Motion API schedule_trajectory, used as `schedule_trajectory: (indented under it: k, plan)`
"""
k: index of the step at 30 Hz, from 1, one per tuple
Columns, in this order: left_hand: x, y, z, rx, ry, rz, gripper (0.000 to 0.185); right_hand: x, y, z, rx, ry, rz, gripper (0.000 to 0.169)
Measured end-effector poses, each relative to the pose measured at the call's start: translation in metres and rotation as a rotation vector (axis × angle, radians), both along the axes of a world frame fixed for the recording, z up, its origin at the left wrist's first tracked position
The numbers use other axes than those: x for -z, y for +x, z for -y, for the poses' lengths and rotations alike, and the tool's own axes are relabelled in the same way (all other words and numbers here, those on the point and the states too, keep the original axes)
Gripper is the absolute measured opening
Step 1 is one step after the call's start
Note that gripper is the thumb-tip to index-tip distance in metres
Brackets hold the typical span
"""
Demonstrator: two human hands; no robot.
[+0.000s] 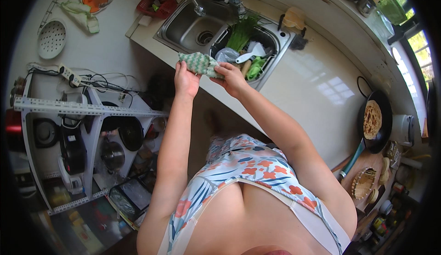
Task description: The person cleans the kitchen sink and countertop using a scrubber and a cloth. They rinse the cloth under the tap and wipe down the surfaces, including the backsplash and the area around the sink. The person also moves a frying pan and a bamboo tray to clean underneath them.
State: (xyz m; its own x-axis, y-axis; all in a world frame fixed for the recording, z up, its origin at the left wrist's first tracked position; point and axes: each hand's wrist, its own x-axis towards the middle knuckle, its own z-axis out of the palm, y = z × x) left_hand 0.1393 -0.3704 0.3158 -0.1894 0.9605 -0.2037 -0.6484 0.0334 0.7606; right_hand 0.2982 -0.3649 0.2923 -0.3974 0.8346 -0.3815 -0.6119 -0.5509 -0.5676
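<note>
A green and white patterned cloth (199,63), bunched lengthwise, is stretched between my two hands in front of the sink's near edge. My left hand (186,79) grips its left end, thumb up. On the other end, my right hand (231,77) pinches it between thumb and fingers. Just beyond the cloth lies a double stainless-steel sink (179,24). Its right bowl carries a black-rimmed basket (275,44) with long green leaves (243,30), a white-handled utensil (253,53), a clear plastic bag (226,54) and leafy greens (255,68).
A faucet (198,8) arches over the left bowl. On the right of the pale countertop (303,93), a frying pan (384,117) holds a browned flatbread (372,119). A wicker basket (363,183) rests nearer me. Metal shelving (93,108) with cookware and a power strip (70,75) stands left.
</note>
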Motion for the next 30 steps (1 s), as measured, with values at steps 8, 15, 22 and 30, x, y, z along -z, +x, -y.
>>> schedule_trajectory:
  k: [8,15,22,30]
  plan:
    - [0.055,-0.108,-0.12,0.362,-0.342,0.172,0.032,0.04,-0.117,-0.106,0.16,-0.092,0.17,0.024]
    - [0.096,-0.13,-0.218,0.421,-0.407,0.231,0.031,0.048,-0.121,-0.163,0.364,-0.229,0.248,0.033]
    - [0.105,-0.13,-0.292,0.3,-0.496,0.265,0.033,0.056,-0.086,-0.253,0.395,-0.06,0.385,0.055]
    - [0.148,-0.136,-0.326,0.305,-0.488,0.284,0.031,0.031,-0.066,-0.369,0.574,0.276,0.763,0.061]
